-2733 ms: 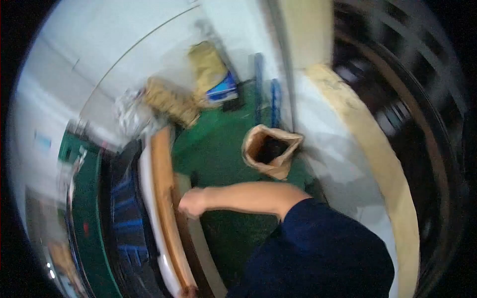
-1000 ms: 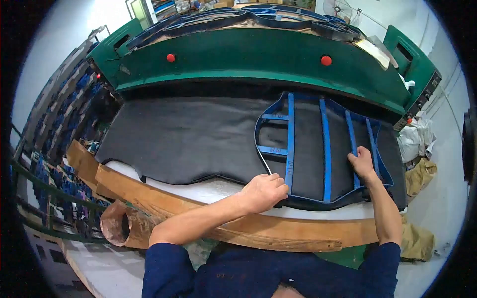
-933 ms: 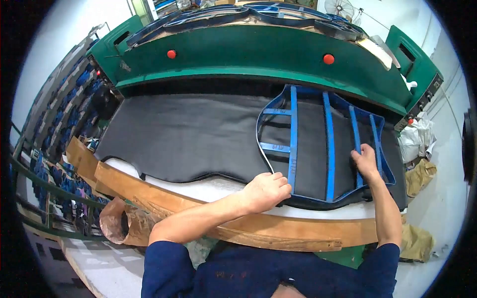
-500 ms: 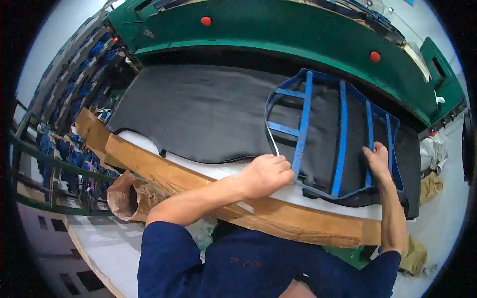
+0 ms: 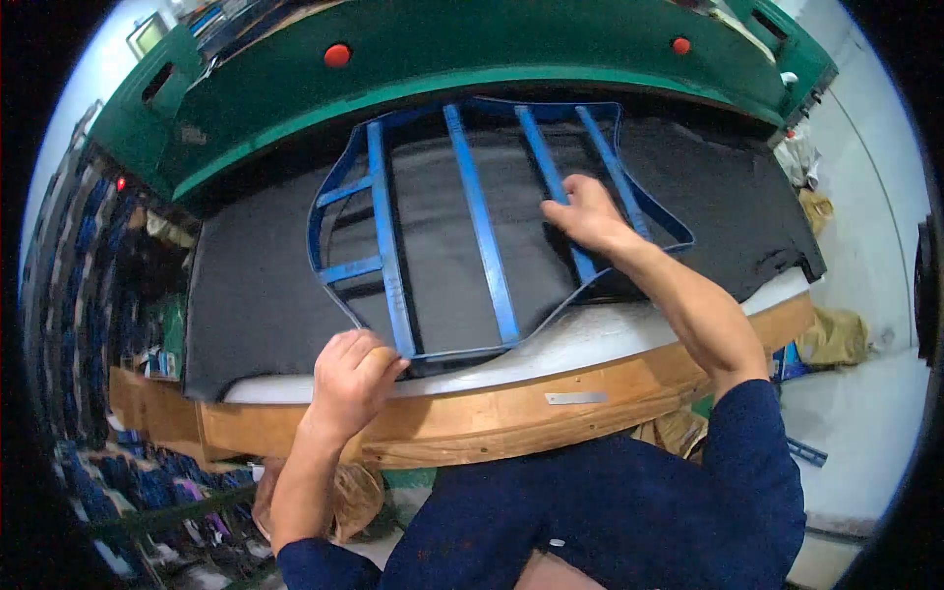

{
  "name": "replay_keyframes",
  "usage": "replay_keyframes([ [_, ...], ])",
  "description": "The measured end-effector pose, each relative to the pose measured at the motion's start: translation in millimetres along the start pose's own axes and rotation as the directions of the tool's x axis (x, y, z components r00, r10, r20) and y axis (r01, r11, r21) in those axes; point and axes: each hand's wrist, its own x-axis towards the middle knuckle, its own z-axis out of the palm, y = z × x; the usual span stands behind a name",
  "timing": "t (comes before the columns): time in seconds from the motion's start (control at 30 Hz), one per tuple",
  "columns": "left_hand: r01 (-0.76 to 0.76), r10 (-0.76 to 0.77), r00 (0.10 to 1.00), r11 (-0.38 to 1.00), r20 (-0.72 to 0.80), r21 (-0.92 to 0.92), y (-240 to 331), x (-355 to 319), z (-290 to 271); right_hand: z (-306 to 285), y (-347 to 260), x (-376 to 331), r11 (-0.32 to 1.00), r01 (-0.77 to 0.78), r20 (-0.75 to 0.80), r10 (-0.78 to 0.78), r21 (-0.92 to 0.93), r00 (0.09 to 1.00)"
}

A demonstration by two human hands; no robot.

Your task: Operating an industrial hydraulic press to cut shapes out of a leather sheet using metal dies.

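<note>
A large blue cutting die (image 5: pixel 479 226), a curved thin-walled outline braced by flat crossbars, lies over a black sheet of material (image 5: pixel 261 285). My left hand (image 5: pixel 352 379) is closed at the die's near left corner, pinching its rim; the fingertips are partly hidden. Farther right, my right hand (image 5: pixel 588 214) is wrapped around one of the die's crossbars. Through the die's openings the black sheet shows. Along its near edge, a white board (image 5: pixel 629 329) is exposed beneath.
A green machine beam (image 5: pixel 492 54) with red buttons spans the far side. The wooden edge (image 5: pixel 492 418) of the bench runs close to my body, with a small metal plate (image 5: pixel 577 398) on it. Dark blue cut pieces (image 5: pixel 74 324) stand stacked at left.
Both hands have carried the die from the right part of the sheet leftward to its middle. The head view has also shifted.
</note>
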Motion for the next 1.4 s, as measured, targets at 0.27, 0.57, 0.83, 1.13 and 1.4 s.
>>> replay_keyframes([
  [0.27,0.036,-0.036,0.999,0.999,0.039,-0.001,-42.1,-31.7,-18.5,43.9,-39.9,-3.6,0.994,-0.087,0.072,0.082,0.068,0.994],
  [0.57,0.033,-0.034,0.995,0.999,0.09,0.015,-51.3,-24.7,-13.3,39.8,-40.6,-9.0,0.984,-0.178,0.089,0.175,0.02,0.98],
  [0.83,0.049,-0.054,0.991,0.998,0.121,0.039,-48.1,-21.0,-11.8,36.8,-40.8,-14.2,0.982,-0.179,0.084,0.175,0.052,0.981],
  [1.13,0.16,-0.165,0.979,0.986,0.122,0.046,-45.5,-28.8,-14.5,37.3,-45.5,-18.0,0.981,-0.178,0.13,0.167,0.075,0.977],
  [1.4,0.326,-0.328,0.945,0.942,-0.001,-0.082,-44.0,-31.4,-9.1,28.4,-32.9,-15.4,0.979,-0.179,0.236,0.152,0.098,0.96],
])
